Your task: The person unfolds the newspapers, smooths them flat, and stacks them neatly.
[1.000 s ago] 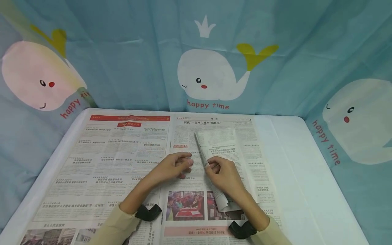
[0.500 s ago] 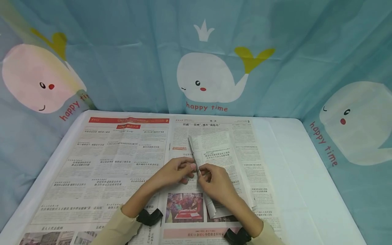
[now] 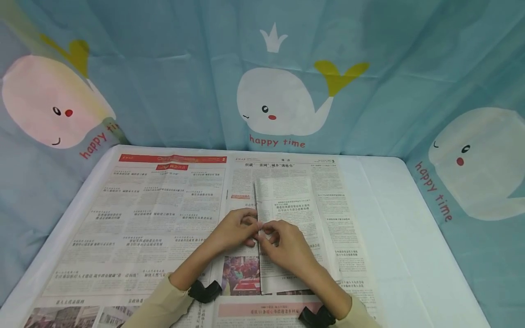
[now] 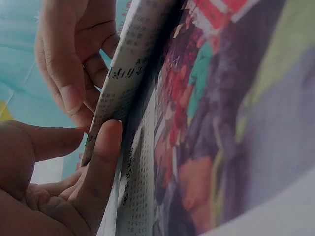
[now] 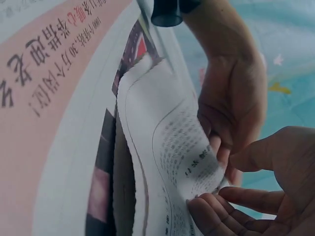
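A narrow folded newspaper (image 3: 297, 196) lies over an opened-out newspaper (image 3: 164, 218), on its right page. My left hand (image 3: 238, 228) pinches the folded paper's left edge between thumb and finger. From the other side, my right hand (image 3: 287, 243) pinches the same edge, and the two hands' fingertips meet in the head view. The left wrist view shows the lifted edge (image 4: 120, 73) standing close to my left fingers (image 4: 103, 147). In the right wrist view, the layered sheets (image 5: 162, 132) bow and gape at their near end, beside my right fingers (image 5: 211, 211).
The newspapers lie on a white table (image 3: 404, 255), whose right side shows bare. Behind it hangs a blue curtain (image 3: 176, 91) with printed whales. A black band (image 3: 205, 291) sits on my left wrist, and another black band (image 3: 316, 316) on my right.
My right hand has brought the folded paper's edge leftward and lower, so the strip lies straighter and flatter. My left hand, apart from the paper at first, now pinches its edge.
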Action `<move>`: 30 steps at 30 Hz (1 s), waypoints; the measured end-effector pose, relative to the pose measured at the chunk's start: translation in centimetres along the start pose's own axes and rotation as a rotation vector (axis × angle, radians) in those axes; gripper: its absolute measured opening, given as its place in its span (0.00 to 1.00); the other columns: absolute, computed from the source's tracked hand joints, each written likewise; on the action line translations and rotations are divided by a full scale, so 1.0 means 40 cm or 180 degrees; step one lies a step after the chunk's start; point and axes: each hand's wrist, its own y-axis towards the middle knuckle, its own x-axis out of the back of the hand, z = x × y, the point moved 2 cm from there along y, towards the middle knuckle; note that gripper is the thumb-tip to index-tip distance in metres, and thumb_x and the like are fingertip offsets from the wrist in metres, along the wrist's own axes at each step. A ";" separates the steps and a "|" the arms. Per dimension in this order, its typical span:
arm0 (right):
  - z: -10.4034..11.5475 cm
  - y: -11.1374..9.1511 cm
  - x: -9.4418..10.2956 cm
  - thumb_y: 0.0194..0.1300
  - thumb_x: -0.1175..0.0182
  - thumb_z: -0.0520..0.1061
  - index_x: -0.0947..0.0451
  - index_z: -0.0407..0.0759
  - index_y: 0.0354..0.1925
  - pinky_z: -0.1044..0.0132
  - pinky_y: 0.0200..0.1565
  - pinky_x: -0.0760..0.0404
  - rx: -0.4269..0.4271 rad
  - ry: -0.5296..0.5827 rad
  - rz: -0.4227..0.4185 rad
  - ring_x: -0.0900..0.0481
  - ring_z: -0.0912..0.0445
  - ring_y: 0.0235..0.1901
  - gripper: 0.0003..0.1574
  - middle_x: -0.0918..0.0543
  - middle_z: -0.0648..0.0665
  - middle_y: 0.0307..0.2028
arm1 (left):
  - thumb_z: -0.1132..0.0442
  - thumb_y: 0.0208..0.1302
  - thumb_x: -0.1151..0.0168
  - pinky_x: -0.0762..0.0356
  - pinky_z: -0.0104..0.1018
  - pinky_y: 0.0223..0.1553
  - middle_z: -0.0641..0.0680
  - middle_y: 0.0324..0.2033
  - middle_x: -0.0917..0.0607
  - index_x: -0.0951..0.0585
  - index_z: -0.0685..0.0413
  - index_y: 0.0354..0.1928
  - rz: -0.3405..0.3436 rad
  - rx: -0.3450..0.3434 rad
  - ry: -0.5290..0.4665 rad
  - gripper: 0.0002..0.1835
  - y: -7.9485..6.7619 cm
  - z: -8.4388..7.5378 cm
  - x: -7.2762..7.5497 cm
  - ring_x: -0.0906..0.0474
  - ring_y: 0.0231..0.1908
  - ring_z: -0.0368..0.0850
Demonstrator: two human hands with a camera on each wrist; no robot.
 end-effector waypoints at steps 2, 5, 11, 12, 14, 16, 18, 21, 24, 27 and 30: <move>0.001 0.000 0.002 0.70 0.30 0.47 0.13 0.37 0.53 0.72 0.37 0.18 -0.0028 -0.0037 0.0034 0.15 0.64 0.34 0.18 0.10 0.43 0.44 | 0.63 0.75 0.36 0.10 0.38 0.34 0.63 0.47 0.11 0.31 0.73 0.72 -0.0031 -0.0002 0.0015 0.31 0.001 -0.001 -0.004 0.09 0.33 0.46; 0.002 0.001 0.007 0.70 0.31 0.46 0.13 0.38 0.53 0.72 0.37 0.18 -0.0031 -0.0099 0.0049 0.15 0.64 0.34 0.18 0.09 0.44 0.44 | 0.66 0.74 0.36 0.10 0.37 0.34 0.65 0.50 0.13 0.30 0.71 0.72 -0.0054 -0.0003 0.0041 0.29 0.002 -0.002 -0.007 0.10 0.33 0.46; 0.004 0.001 0.021 0.70 0.31 0.46 0.13 0.39 0.53 0.70 0.38 0.17 0.0009 -0.0204 0.0020 0.13 0.62 0.35 0.17 0.08 0.44 0.45 | 0.68 0.75 0.37 0.10 0.37 0.35 0.67 0.53 0.16 0.32 0.70 0.72 -0.0002 -0.0096 0.0048 0.28 0.005 0.002 -0.003 0.11 0.32 0.44; 0.003 0.000 0.025 0.70 0.31 0.47 0.13 0.40 0.53 0.69 0.39 0.16 -0.0001 -0.0204 0.0003 0.13 0.62 0.35 0.17 0.08 0.45 0.45 | 0.69 0.75 0.38 0.10 0.38 0.35 0.67 0.52 0.16 0.32 0.70 0.72 0.0001 -0.0099 0.0038 0.28 0.005 0.003 -0.002 0.11 0.32 0.43; -0.003 -0.002 0.035 0.70 0.31 0.47 0.13 0.41 0.53 0.69 0.39 0.16 -0.0045 -0.0213 -0.0048 0.13 0.62 0.36 0.17 0.08 0.45 0.45 | 0.69 0.75 0.38 0.10 0.38 0.35 0.66 0.52 0.17 0.32 0.70 0.72 0.0036 -0.0084 -0.0019 0.28 0.005 0.008 0.001 0.11 0.32 0.43; -0.012 -0.005 0.046 0.69 0.30 0.46 0.12 0.42 0.53 0.68 0.40 0.16 -0.0124 -0.0214 -0.0115 0.13 0.62 0.37 0.16 0.08 0.46 0.45 | 0.69 0.75 0.38 0.09 0.40 0.35 0.65 0.51 0.18 0.32 0.70 0.71 0.0067 -0.0055 -0.0086 0.27 0.004 0.011 0.002 0.11 0.32 0.43; -0.023 -0.005 0.058 0.69 0.30 0.46 0.12 0.43 0.53 0.65 0.41 0.14 -0.0192 -0.0214 -0.0187 0.12 0.61 0.38 0.16 0.08 0.46 0.45 | 0.68 0.75 0.38 0.09 0.41 0.36 0.64 0.50 0.18 0.32 0.69 0.71 0.0106 -0.0036 -0.0162 0.27 0.003 0.015 0.003 0.11 0.33 0.44; -0.042 0.001 0.080 0.69 0.29 0.46 0.13 0.44 0.55 0.59 0.46 0.12 -0.0255 -0.0219 -0.0312 0.11 0.57 0.43 0.17 0.08 0.46 0.46 | 0.69 0.75 0.38 0.09 0.42 0.36 0.64 0.50 0.19 0.32 0.67 0.70 0.0098 -0.0002 -0.0231 0.26 0.002 0.014 0.007 0.11 0.35 0.44; -0.062 0.011 0.104 0.69 0.29 0.46 0.14 0.43 0.56 0.53 0.52 0.12 -0.0250 -0.0237 -0.0441 0.11 0.51 0.50 0.19 0.10 0.44 0.51 | 0.70 0.76 0.40 0.09 0.43 0.36 0.64 0.49 0.19 0.32 0.67 0.70 0.0101 -0.0020 -0.0265 0.25 0.004 0.011 0.016 0.12 0.35 0.44; -0.087 0.019 0.129 0.68 0.28 0.46 0.15 0.41 0.58 0.48 0.57 0.14 -0.0295 -0.0249 -0.0537 0.16 0.44 0.59 0.22 0.16 0.39 0.59 | 0.70 0.77 0.41 0.09 0.44 0.36 0.64 0.49 0.19 0.32 0.67 0.69 0.0163 -0.0062 -0.0287 0.23 0.005 0.010 0.025 0.11 0.37 0.45; -0.112 0.026 0.155 0.68 0.29 0.45 0.17 0.40 0.62 0.41 0.62 0.19 -0.0398 -0.0237 -0.0620 0.23 0.38 0.66 0.25 0.24 0.34 0.66 | 0.70 0.77 0.42 0.09 0.45 0.37 0.65 0.49 0.20 0.33 0.67 0.69 0.0223 -0.0087 -0.0305 0.23 0.005 0.010 0.034 0.11 0.39 0.46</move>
